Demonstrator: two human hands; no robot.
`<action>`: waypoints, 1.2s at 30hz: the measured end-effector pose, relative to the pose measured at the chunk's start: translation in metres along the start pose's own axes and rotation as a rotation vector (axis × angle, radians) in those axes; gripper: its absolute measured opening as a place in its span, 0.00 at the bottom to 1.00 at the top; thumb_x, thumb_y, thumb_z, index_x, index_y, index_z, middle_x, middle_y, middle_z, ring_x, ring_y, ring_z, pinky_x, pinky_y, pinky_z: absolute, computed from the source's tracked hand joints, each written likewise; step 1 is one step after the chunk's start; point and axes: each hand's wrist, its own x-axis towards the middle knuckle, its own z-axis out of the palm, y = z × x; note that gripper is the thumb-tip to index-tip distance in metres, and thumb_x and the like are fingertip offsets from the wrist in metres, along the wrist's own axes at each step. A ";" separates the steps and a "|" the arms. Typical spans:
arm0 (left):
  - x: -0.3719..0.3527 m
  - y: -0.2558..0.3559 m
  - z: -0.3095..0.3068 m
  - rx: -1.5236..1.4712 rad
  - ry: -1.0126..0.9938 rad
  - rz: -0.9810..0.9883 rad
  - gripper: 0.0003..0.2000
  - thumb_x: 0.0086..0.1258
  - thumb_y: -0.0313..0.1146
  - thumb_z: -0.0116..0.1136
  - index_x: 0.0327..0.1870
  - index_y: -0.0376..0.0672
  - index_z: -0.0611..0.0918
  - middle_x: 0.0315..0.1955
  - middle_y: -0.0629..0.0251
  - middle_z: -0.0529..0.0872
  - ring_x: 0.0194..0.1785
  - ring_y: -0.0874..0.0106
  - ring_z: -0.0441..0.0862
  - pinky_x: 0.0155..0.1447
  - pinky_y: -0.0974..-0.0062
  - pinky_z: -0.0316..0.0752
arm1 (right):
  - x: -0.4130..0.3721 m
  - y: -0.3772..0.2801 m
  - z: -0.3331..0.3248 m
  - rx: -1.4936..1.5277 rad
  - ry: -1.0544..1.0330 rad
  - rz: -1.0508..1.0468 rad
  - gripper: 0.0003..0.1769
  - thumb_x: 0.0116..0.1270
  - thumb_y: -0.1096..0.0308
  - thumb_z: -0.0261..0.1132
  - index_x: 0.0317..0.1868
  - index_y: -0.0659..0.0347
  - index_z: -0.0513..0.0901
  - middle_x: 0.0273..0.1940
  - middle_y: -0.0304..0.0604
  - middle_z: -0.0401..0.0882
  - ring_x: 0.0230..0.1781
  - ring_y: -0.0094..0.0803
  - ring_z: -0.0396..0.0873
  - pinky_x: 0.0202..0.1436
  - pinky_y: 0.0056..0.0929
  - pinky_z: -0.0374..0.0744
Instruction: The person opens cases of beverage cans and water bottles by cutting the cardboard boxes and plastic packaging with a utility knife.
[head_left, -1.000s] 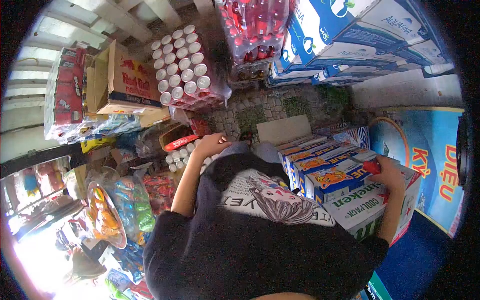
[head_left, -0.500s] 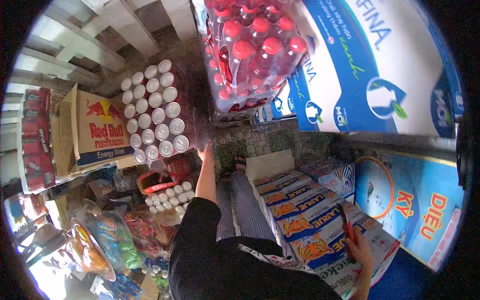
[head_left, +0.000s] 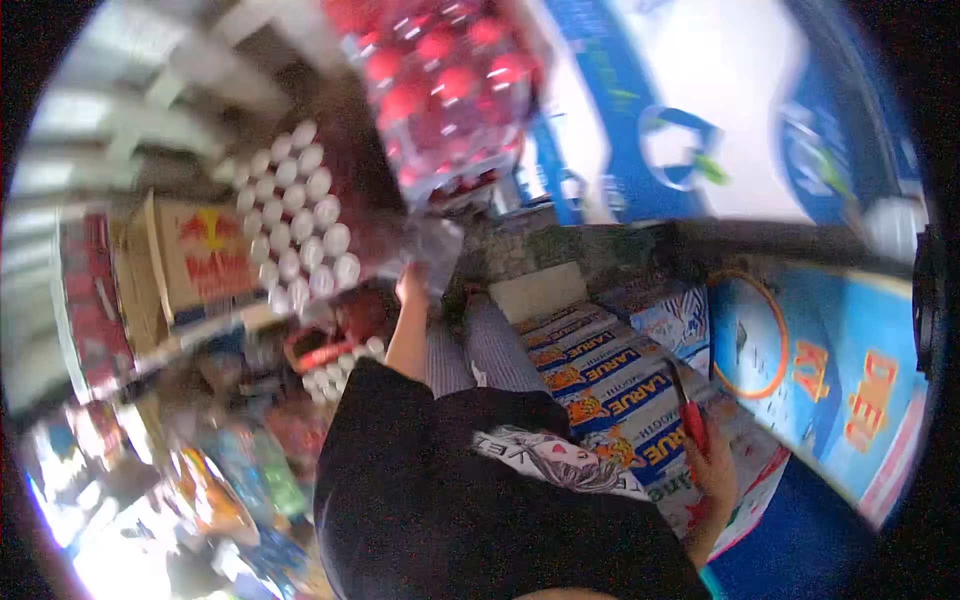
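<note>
My left hand [head_left: 411, 285] is closed on clear plastic wrap [head_left: 440, 250], beside a stack of cans with silver tops [head_left: 300, 215]. The wrap stands out from the side of the can stack, partly above my fingers. My right hand [head_left: 712, 468] is wrapped round the red handle of a knife [head_left: 692, 420], its dark blade pointing up and away from me. That hand is over the beer cartons [head_left: 625, 385]. Motion blur softens the cans and the wrap.
A pack of red-capped bottles [head_left: 450, 90] and large blue-and-white cartons [head_left: 660, 130] stand ahead. A Red Bull box [head_left: 205, 255] is on the left, near bagged goods [head_left: 240, 470]. A blue sign board [head_left: 800, 370] leans at the right.
My left hand has drawn slightly toward me, and the plastic wrap now bunches out visibly beside it. My right hand keeps the knife. The camera view has shifted.
</note>
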 end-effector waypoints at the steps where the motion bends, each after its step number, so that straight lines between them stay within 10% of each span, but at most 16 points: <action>1: -0.021 0.007 0.010 -0.094 0.076 0.040 0.09 0.55 0.36 0.48 0.33 0.43 0.73 0.23 0.69 0.73 0.23 0.76 0.70 0.27 0.78 0.67 | -0.002 0.001 -0.004 -0.070 0.005 -0.133 0.25 0.52 0.60 0.52 0.48 0.65 0.61 0.36 0.57 0.69 0.35 0.46 0.70 0.39 0.35 0.67; 3: -0.011 0.014 0.003 0.107 -0.072 0.004 0.12 0.57 0.36 0.44 0.40 0.43 0.71 0.25 0.66 0.74 0.26 0.72 0.71 0.29 0.76 0.69 | -0.002 0.011 -0.008 -0.129 0.008 -0.298 0.24 0.52 0.57 0.52 0.46 0.63 0.63 0.36 0.55 0.69 0.33 0.46 0.70 0.36 0.34 0.68; 4: 0.041 -0.006 -0.037 0.029 -0.462 -0.039 0.19 0.58 0.39 0.32 0.51 0.44 0.61 0.46 0.62 0.66 0.46 0.66 0.66 0.52 0.66 0.57 | 0.000 0.022 -0.005 -0.118 -0.011 -0.338 0.24 0.52 0.55 0.52 0.44 0.63 0.65 0.35 0.55 0.69 0.33 0.46 0.70 0.34 0.33 0.68; 5: 0.046 -0.011 0.037 0.135 -0.610 -0.096 0.19 0.58 0.39 0.32 0.51 0.44 0.61 0.46 0.62 0.66 0.46 0.66 0.66 0.52 0.66 0.57 | -0.001 0.030 0.000 -0.175 0.014 -0.390 0.23 0.52 0.54 0.51 0.43 0.63 0.65 0.34 0.55 0.69 0.32 0.47 0.70 0.33 0.35 0.69; 8: 0.045 -0.030 0.005 0.421 -0.983 -0.294 0.18 0.58 0.39 0.33 0.50 0.44 0.62 0.45 0.62 0.67 0.44 0.66 0.67 0.50 0.67 0.59 | -0.007 0.032 0.002 -0.076 -0.013 -0.528 0.22 0.53 0.53 0.48 0.42 0.60 0.63 0.27 0.53 0.71 0.26 0.47 0.71 0.28 0.39 0.69; 17: 0.085 -0.021 0.067 0.678 -1.325 -0.545 0.15 0.57 0.38 0.36 0.44 0.43 0.65 0.40 0.62 0.69 0.40 0.66 0.68 0.43 0.68 0.62 | -0.003 0.036 0.017 0.092 0.045 -0.664 0.18 0.53 0.56 0.50 0.34 0.64 0.63 0.21 0.53 0.70 0.24 0.49 0.69 0.28 0.41 0.65; 23: 0.117 0.004 -0.054 0.357 -1.080 -0.365 0.13 0.57 0.37 0.38 0.41 0.43 0.67 0.37 0.63 0.71 0.36 0.67 0.69 0.38 0.69 0.64 | 0.021 0.007 0.015 0.068 -0.405 -0.528 0.22 0.47 0.58 0.57 0.36 0.66 0.64 0.24 0.50 0.71 0.21 0.38 0.70 0.24 0.32 0.67; 25: 0.107 -0.045 0.070 0.147 -0.876 -0.213 0.12 0.57 0.37 0.39 0.40 0.43 0.68 0.36 0.63 0.71 0.35 0.67 0.69 0.37 0.69 0.65 | 0.065 -0.017 0.034 -0.175 -0.408 -0.691 0.23 0.45 0.59 0.59 0.37 0.65 0.65 0.24 0.46 0.71 0.20 0.31 0.71 0.22 0.27 0.68; 30: 0.058 0.002 -0.024 -0.119 -0.479 0.023 0.11 0.56 0.36 0.40 0.37 0.43 0.69 0.33 0.63 0.72 0.33 0.67 0.70 0.34 0.69 0.66 | 0.103 -0.133 0.096 0.537 -0.669 -0.527 0.20 0.51 0.59 0.55 0.41 0.62 0.64 0.23 0.44 0.71 0.16 0.30 0.72 0.16 0.24 0.71; 31: -0.020 0.034 -0.012 -0.006 -0.118 -0.065 0.04 0.52 0.32 0.46 0.26 0.45 0.68 0.10 0.72 0.63 0.11 0.76 0.61 0.14 0.80 0.58 | 0.099 -0.153 0.104 0.505 -0.712 -0.537 0.20 0.51 0.59 0.55 0.41 0.62 0.64 0.23 0.44 0.71 0.16 0.30 0.72 0.16 0.24 0.71; 36: -0.034 0.043 -0.035 0.173 -0.206 0.007 0.04 0.52 0.33 0.47 0.28 0.46 0.69 0.12 0.71 0.68 0.12 0.77 0.64 0.13 0.80 0.57 | 0.110 -0.251 0.183 0.684 -0.899 -0.472 0.18 0.54 0.61 0.51 0.42 0.58 0.58 0.21 0.45 0.68 0.14 0.33 0.71 0.12 0.30 0.71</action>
